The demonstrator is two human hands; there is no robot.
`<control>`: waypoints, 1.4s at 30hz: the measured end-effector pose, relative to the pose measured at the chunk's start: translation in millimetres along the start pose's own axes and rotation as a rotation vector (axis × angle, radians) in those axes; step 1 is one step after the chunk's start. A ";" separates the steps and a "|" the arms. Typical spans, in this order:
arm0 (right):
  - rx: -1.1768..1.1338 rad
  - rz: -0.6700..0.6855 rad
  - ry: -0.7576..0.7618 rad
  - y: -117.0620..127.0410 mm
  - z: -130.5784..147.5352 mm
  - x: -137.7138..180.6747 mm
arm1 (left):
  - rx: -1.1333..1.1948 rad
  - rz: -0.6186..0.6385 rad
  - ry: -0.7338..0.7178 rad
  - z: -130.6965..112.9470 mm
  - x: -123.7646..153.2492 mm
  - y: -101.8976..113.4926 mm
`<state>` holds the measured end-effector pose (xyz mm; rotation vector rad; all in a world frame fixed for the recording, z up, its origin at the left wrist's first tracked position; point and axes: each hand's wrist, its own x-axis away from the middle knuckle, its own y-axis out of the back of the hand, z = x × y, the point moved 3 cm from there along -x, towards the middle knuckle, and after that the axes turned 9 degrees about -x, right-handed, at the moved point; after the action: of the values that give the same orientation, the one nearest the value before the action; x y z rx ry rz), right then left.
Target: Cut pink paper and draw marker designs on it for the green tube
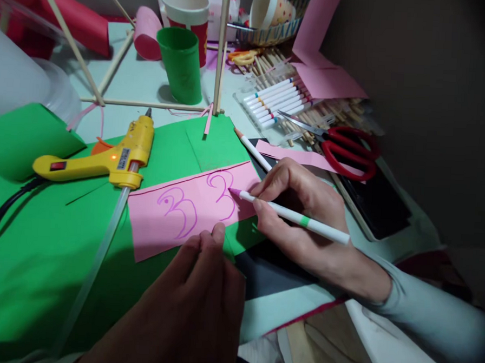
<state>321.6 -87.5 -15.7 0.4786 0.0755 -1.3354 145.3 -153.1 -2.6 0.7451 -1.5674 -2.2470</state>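
Note:
A pink paper strip (171, 221) lies on a green sheet (39, 257) and bears two purple curly figures. My right hand (301, 217) is closed on a white marker (293, 216), whose purple tip touches the right figure. My left hand (195, 298) rests near the strip's lower edge, fingertips pressed on the paper, fingers together.
A yellow glue gun (101, 160) lies on the green sheet at left. Behind stand a green cup (181, 64), a pink roll (147, 33) and a wooden stick frame (220, 50). At right lie a marker set (277, 99), red scissors (345, 146), pink sheets (321, 72) and a dark phone (373, 202).

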 end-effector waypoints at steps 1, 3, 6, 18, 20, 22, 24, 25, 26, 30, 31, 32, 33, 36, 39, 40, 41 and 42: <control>0.029 -0.006 0.005 0.6 0.7 -0.2 | 0.001 -0.009 -0.001 -0.2 0.0 -0.5; 0.086 -0.021 0.018 2.3 2.8 -0.6 | 0.010 -0.055 0.008 0.1 -0.2 -0.7; 0.145 -0.041 0.038 5.2 7.2 -0.5 | 0.014 -0.099 0.023 1.1 -0.4 -0.6; 0.143 -0.012 0.056 7.5 16.8 15.7 | 0.070 0.013 -0.066 0.2 -2.3 -1.3; 0.126 0.010 0.060 6.2 17.6 16.9 | 0.068 0.012 -0.063 0.2 -2.2 -1.1; 0.100 0.036 0.063 5.0 18.1 17.3 | 0.054 0.005 -0.048 0.6 -1.3 -0.3; 0.082 0.048 0.068 4.5 18.2 17.3 | 0.047 0.007 -0.041 0.6 0.0 0.3; 0.076 0.050 0.068 4.4 18.0 17.2 | 0.048 0.003 -0.041 0.3 0.5 0.7; 0.066 0.056 0.065 4.1 17.6 17.0 | 0.048 0.001 -0.043 -0.2 0.8 1.0; 0.017 0.101 0.012 1.6 15.5 15.8 | 0.032 0.011 -0.021 -1.8 -0.5 0.8; -0.002 0.112 -0.010 0.7 15.0 15.0 | 0.031 0.009 -0.010 -1.8 -1.1 0.6; -0.028 0.116 -0.031 -0.1 14.7 13.9 | 0.033 0.003 -0.003 -1.5 -1.7 0.4; -0.056 0.113 -0.057 -0.6 14.4 12.5 | 0.037 -0.010 0.000 -1.0 -2.2 0.4; -0.124 0.023 -0.093 0.9 14.4 6.8 | 0.040 -0.030 -0.031 0.7 -3.4 0.8; -0.133 -0.116 -0.073 4.8 14.3 1.7 | 0.045 0.019 -0.054 1.9 -4.3 2.4; -0.140 -0.144 -0.066 5.6 13.8 0.5 | 0.045 0.048 -0.054 2.0 -4.3 2.9; -0.154 -0.161 -0.066 6.1 12.8 -0.5 | 0.038 0.077 -0.053 1.9 -4.2 3.3; -0.174 -0.172 -0.064 6.6 11.6 -1.3 | 0.024 0.101 -0.053 1.6 -3.7 3.4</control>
<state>325.0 -89.7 -2.9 0.2864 0.1813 -1.4973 147.3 -151.1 1.9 0.6036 -1.6214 -2.1955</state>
